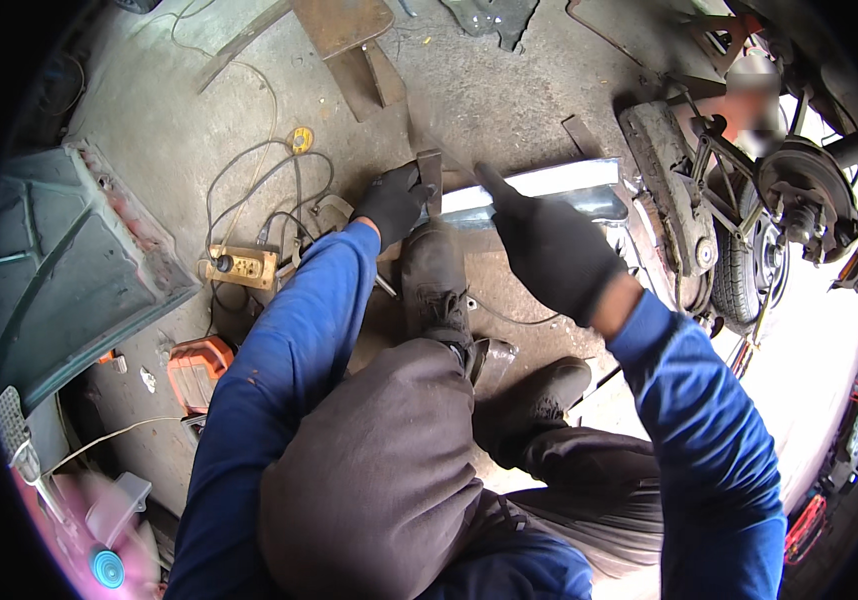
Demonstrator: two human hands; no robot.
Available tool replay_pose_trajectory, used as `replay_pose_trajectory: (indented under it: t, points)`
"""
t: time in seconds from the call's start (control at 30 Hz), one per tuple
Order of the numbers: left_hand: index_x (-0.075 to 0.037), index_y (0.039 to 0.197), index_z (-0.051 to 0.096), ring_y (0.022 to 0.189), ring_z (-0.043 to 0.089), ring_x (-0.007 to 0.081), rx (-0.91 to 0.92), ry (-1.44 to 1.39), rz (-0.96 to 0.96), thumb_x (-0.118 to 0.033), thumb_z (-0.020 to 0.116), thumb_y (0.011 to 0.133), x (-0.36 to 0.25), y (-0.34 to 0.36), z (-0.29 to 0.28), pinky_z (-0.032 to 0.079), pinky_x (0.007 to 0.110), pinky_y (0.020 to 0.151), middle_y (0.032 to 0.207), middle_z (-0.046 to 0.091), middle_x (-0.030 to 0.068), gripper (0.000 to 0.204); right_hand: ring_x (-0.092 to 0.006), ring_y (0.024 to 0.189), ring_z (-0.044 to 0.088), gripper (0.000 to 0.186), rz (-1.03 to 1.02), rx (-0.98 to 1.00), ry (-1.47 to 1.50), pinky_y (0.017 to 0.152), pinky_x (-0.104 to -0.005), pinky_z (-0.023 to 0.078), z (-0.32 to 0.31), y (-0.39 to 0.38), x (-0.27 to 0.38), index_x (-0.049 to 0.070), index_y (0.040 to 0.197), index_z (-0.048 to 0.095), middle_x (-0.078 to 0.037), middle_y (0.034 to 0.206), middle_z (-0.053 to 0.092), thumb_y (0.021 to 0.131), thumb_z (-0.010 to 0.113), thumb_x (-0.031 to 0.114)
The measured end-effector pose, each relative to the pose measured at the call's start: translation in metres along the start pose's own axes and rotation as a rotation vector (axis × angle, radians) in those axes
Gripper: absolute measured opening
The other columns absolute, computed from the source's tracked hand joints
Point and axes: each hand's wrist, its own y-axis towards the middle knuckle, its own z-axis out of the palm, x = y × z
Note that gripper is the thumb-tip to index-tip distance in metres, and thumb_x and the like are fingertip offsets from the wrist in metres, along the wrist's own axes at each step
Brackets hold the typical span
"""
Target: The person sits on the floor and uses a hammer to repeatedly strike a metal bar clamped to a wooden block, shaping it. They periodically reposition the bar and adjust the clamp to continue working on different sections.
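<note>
Brown-trousered knee (379, 440), head view: bent, nearest the camera. Left hand (392, 205), black-gloved: fingers closed around a dark metal bar (430, 180) just beyond the toe of a boot (434, 275). Right hand (554, 245), likewise gloved: one digit extended toward the bar, blur beyond it; whether it grasps anything cannot be told. Shiny metal strip (574, 182): between bar and tyre (733, 287), partly behind the right hand.
</note>
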Motion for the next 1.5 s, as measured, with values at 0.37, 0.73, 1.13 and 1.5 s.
replay_pose_trajectory:
  t: [0.37, 0.73, 1.13, 1.5]
  points:
    - [-0.003, 0.129, 0.072, 0.116, 0.072, 0.0439, -0.044, -0.037, 0.070, -0.027, 0.069, 0.104, 0.001, 0.006, 0.009, 0.055, 0.049, 0.101, 0.120, 0.077, 0.0241, 0.035, -0.0360, 0.078, 0.073, 0.036, -0.391, -0.811, 0.179, 0.071, -0.0463, 0.058, -0.048, 0.014, 0.011, 0.009, 0.144, 0.062, -0.020, 0.086, 0.074, 0.109, 0.062, 0.018]
    - [0.000, 0.130, 0.071, 0.123, 0.070, 0.0443, -0.001, -0.095, 0.011, -0.032, 0.070, 0.102, -0.014, 0.001, 0.004, 0.055, 0.048, 0.104, 0.130, 0.074, 0.0281, 0.042, -0.0328, 0.075, 0.072, 0.032, -0.182, -0.634, 0.244, 0.069, -0.0424, 0.057, -0.072, 0.004, 0.003, 0.008, 0.139, 0.070, -0.018, 0.084, 0.074, 0.108, 0.065, 0.016]
    - [-0.003, 0.120, 0.075, 0.112, 0.072, 0.0431, -0.026, 0.006, 0.042, -0.028, 0.071, 0.101, -0.015, -0.002, -0.003, 0.055, 0.049, 0.099, 0.118, 0.078, 0.0231, 0.032, -0.0453, 0.074, 0.073, 0.037, -0.194, -0.504, 0.083, 0.064, -0.0542, 0.058, -0.049, 0.000, -0.022, 0.013, 0.146, 0.062, -0.026, 0.080, 0.072, 0.109, 0.058, 0.019]
    - [-0.004, 0.120, 0.075, 0.115, 0.070, 0.0470, -0.015, 0.135, 0.089, -0.030, 0.072, 0.102, -0.027, 0.000, -0.001, 0.055, 0.050, 0.099, 0.120, 0.076, 0.0264, 0.032, -0.0447, 0.080, 0.075, 0.060, 0.088, -0.127, -0.058, 0.068, -0.0555, 0.059, -0.008, -0.024, -0.022, 0.018, 0.165, 0.046, -0.024, 0.088, 0.075, 0.106, 0.057, 0.019]
